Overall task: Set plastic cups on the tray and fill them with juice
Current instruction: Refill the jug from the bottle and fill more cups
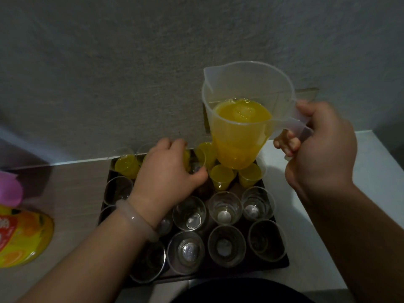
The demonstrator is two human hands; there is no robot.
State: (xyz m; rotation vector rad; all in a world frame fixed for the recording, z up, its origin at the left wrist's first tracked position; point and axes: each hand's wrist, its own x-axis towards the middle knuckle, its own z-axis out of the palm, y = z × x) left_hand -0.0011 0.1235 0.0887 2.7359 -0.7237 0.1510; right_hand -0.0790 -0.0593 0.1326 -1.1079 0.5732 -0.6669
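A rough grey wall (109, 62) is seen across the whole upper half of the frame, pretty dim. Right of centre, a small clear plate (307, 94) is fixed to it, mostly hidden. At lower left a pale wood-look counter (76, 193) can be made out, with a yellow packet (24, 239) printed in red and orange laid at the left edge, cut off. Just above it something pink (9, 189) is caught, too blurred to be named. A white surface (371, 171) is seen on the right, and dark cloth (240, 291) at the bottom edge.
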